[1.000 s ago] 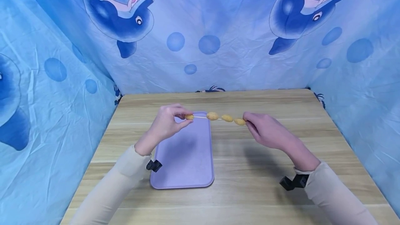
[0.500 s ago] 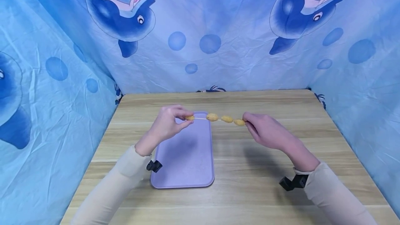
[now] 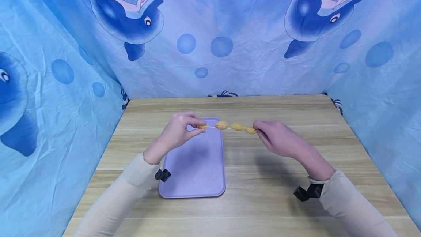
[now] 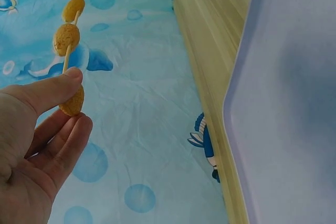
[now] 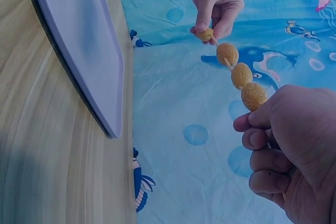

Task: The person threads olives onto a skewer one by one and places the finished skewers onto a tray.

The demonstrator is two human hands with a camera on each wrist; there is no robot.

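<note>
In the head view a thin pale skewer point(image 3: 211, 127) runs sideways above the table, bearing several rough, yellow-brown oval pieces. My left hand point(image 3: 179, 131) pinches the leftmost oval piece point(image 4: 73, 101) between thumb and fingers, at the skewer's left end. A stretch of bare stick separates it from the middle oval piece point(image 3: 222, 125). At the other end my right hand point(image 3: 279, 138) grips the skewer close to the rightmost oval piece point(image 5: 254, 96); its fingers hide that end of the stick. Three pieces sit near one another towards the right hand.
A purple tray point(image 3: 194, 178) lies on the wooden table point(image 3: 279, 207), below and left of the skewer. Blue dolphin-printed cloth point(image 3: 204, 21) hangs behind and on both sides. Small black cameras are strapped at both wrists.
My left hand has shifted slightly right and down, and its oval piece sits closer to the neighbouring one. My right hand has drifted slightly left.
</note>
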